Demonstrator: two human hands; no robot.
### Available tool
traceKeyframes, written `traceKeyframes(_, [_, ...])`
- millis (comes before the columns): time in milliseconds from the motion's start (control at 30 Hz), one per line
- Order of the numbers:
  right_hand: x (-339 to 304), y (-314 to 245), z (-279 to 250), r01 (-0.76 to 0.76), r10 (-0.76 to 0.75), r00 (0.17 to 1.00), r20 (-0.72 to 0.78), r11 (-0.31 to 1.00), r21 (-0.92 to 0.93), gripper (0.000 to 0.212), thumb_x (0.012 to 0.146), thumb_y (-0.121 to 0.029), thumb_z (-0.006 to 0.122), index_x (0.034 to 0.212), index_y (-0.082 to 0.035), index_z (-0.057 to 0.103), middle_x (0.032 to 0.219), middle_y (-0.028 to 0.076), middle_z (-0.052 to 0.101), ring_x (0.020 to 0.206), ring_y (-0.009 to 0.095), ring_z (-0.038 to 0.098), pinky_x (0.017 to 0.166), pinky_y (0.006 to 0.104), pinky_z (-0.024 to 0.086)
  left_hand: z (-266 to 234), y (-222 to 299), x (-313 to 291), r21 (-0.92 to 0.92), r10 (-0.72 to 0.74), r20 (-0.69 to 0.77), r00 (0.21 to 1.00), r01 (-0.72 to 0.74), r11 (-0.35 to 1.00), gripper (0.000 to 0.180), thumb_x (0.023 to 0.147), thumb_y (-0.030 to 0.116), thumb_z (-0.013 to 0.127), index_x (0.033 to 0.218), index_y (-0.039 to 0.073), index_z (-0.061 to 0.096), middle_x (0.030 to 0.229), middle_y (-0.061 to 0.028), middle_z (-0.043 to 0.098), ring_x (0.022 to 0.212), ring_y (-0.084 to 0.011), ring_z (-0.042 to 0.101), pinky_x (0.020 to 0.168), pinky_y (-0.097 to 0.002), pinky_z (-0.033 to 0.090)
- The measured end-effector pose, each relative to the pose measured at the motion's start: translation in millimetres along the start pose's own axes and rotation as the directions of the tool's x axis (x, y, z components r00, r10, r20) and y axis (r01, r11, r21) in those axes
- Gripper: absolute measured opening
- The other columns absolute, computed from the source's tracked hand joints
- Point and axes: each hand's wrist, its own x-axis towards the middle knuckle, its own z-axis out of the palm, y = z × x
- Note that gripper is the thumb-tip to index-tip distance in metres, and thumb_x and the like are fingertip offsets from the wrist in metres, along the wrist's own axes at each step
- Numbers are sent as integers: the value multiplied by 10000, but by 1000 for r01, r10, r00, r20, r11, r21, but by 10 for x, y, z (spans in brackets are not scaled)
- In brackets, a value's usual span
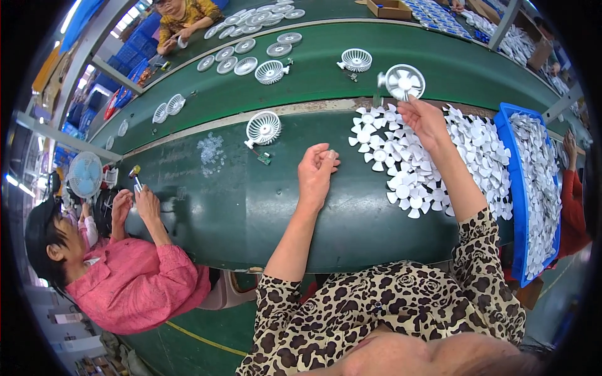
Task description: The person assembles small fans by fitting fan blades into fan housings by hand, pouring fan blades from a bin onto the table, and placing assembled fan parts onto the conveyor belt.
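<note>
My right hand [424,123] is raised over the far side of the bench. Its fingertips pinch the near rim of a small white fan [404,83], a round housing with blades inside, slightly blurred. Beneath and beside that arm spreads a heap of loose white fan blades [409,182]. My left hand [318,172] hovers above the dark green bench with fingers curled and thumb against them. Whatever it may hold is hidden. To its left lies a white slatted fan housing [263,128] with a small green circuit board [264,159] wired to it.
A blue crate [516,188] full of blades stands at right. Beyond the bench, a green conveyor belt [326,72] carries housings and round grilles [246,66]. Small clear pieces [211,150] lie left. A person in pink [135,282] works at left; another person [182,25] sits across.
</note>
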Motion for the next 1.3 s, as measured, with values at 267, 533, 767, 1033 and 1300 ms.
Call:
traceKeyframes(267, [-1494, 1001, 69, 218, 102, 816, 568, 857, -468, 198, 869, -142, 635, 1029, -26, 622, 874, 64, 664, 704, 146, 636, 579, 275, 503, 164, 304, -43, 134, 149, 56, 987, -156, 979, 266, 907, 106, 580, 1132, -23, 524, 961, -75, 624, 836, -131, 608, 729, -261, 500])
traceKeyframes(533, [-1685, 1337, 6, 744, -182, 500, 847, 590, -313, 154, 821, -68, 608, 971, -43, 581, 837, 114, 562, 771, 310, 591, 635, 408, 487, -445, 462, 1851, 946, 505, 319, 802, -304, -115, 419, 760, 55, 630, 1157, 5, 507, 1110, -190, 551, 1031, -343, 523, 855, -456, 433])
traceKeyframes(767, [-1584, 1435, -101, 702, -196, 507, 840, 660, -269, 206, 792, -44, 607, 995, -46, 569, 841, 88, 534, 759, 269, 593, 622, 360, 501, 224, 21, 2836, 854, 367, 514, 775, -424, -301, 477, 790, 24, 517, 1260, 100, 503, 848, -162, 613, 801, -343, 609, 695, -471, 475])
traceKeyframes(1033, [-1546, 1454, -70, 670, -239, 485, 841, 720, -182, 260, 762, -9, 616, 1013, -25, 551, 808, 77, 491, 711, 242, 561, 605, 337, 497, 1219, -83, 2903, 658, 280, 749, 600, -724, -207, 239, 830, 79, 499, 1030, 119, 623, 877, -181, 577, 802, -354, 613, 652, -453, 506])
traceKeyframes(1300, [-1593, 1337, -105, 671, -201, 522, 829, 697, -253, 163, 811, -36, 605, 972, -12, 591, 855, 107, 551, 739, 286, 589, 636, 367, 496, 349, 636, 1158, 832, 365, 552, 750, -525, -180, 311, 776, 2, 551, 1057, 124, 604, 815, -136, 512, 756, -326, 571, 585, -446, 458])
